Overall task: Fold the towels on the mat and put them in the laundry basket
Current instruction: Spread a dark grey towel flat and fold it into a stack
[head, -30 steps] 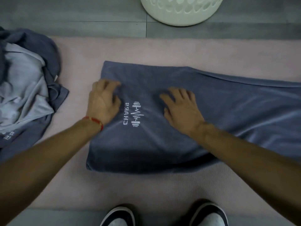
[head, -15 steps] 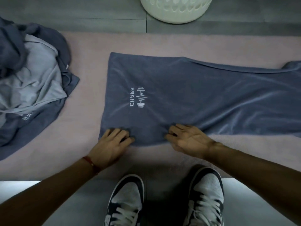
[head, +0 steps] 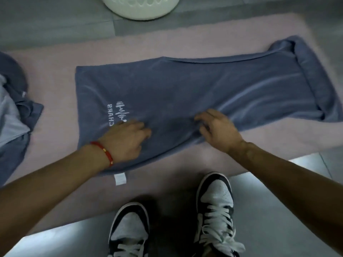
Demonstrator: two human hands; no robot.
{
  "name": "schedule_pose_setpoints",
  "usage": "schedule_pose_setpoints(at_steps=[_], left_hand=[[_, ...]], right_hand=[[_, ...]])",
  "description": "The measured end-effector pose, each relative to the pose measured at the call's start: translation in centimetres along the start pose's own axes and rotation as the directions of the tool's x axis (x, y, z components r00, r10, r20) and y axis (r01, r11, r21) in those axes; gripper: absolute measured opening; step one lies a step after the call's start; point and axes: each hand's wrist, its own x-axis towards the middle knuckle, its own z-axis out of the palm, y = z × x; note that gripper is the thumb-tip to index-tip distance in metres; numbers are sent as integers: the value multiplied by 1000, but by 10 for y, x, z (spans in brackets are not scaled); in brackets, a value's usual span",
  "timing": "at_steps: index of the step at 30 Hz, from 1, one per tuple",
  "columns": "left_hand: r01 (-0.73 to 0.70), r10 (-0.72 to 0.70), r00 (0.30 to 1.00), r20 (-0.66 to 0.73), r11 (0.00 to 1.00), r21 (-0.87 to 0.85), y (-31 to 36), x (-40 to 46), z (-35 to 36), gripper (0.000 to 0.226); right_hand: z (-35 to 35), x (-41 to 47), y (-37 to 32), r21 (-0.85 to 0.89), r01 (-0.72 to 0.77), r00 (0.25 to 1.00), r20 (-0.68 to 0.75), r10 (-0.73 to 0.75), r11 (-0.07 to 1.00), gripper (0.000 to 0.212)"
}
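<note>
1. Our left hand [head: 126, 139], a red bracelet [head: 104, 152] at its wrist, lies on the blue towel [head: 185, 93] near its white logo [head: 118, 115], fingers curled into the cloth; we cannot tell whether they pinch it.
2. Our right hand [head: 218, 129] gathers a bunch of the same towel at its near edge, fingers bent round the fabric.
3. The towel is spread lengthwise across the pink mat [head: 55, 58], its right end rumpled, a white tag [head: 120, 179] showing at the near left corner.
4. More towels [head: 13, 115] lie heaped at the mat's left edge.
5. The white laundry basket [head: 141, 8] stands on the grey floor beyond the mat.
6. Our sneakers [head: 215, 204] stand at the mat's near edge.
</note>
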Motion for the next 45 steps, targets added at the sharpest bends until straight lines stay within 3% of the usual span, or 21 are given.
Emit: schedule_pose_setpoints(at_steps=[3,8,10,12,16,18,20,25,30,33,35,37,38,39,40,42,43,45], left_hand=[[-182,183,983,29,983,-38,38,87,-20,54],[-356,337,932,132,920,162,103,209,-46,62],[-373,345,925,157,905,204,122,247,-51,61],[-351,332,936,121,909,225,141,287,-54,56],[-221,216,975,46,966,134,172,342,-52,54],[-204,206,979,-1,971,125,178,354,-44,55],[-202,209,977,-48,973,115,177,359,-34,56],[-216,228,967,-112,970,110,172,359,-26,60],[-211,219,970,-109,974,76,181,364,-31,72],[-204,215,969,-121,974,95,186,364,-24,77],[-203,219,965,-146,972,117,187,363,-21,79],[-207,223,965,-135,970,128,187,362,-20,78],[-213,230,964,-130,968,132,186,362,-22,76],[-214,232,963,-137,968,132,185,363,-24,73],[-201,220,961,-169,972,122,182,366,-30,68],[-124,141,946,-293,989,78,171,382,-44,60],[-59,74,930,-360,997,52,163,392,-52,56],[83,-88,890,-448,996,-31,141,416,-69,51]], right_hand=[[-28,-23,65,21,-346,934,-90,346,938,31],[-77,-72,168,66,-655,733,-186,655,752,22],[-94,-85,203,110,-770,598,-219,771,629,25],[-104,-92,237,218,-868,399,-232,887,447,30],[-105,-88,288,480,-871,36,-152,988,106,31],[-106,-83,300,547,-837,-83,-142,986,8,34],[-108,-78,311,581,-814,-133,-153,979,-20,37],[-112,-72,331,668,-742,-92,-186,978,57,17],[-119,-87,348,721,-680,-138,-305,942,133,9],[-118,-91,351,625,-763,-56,-318,947,165,12],[-119,-90,347,551,-814,-23,-347,938,184,3],[-119,-86,344,496,-848,-28,-392,920,186,29],[-119,-82,343,416,-886,3,-437,899,205,40],[-115,-77,342,304,-916,90,-479,873,261,46],[-111,-67,337,187,-914,230,-490,841,359,48],[-99,-40,321,7,-808,538,-397,743,589,45],[-93,-26,311,-43,-733,651,-333,682,679,44],[-78,1,293,-92,-598,788,-247,564,796,44]])
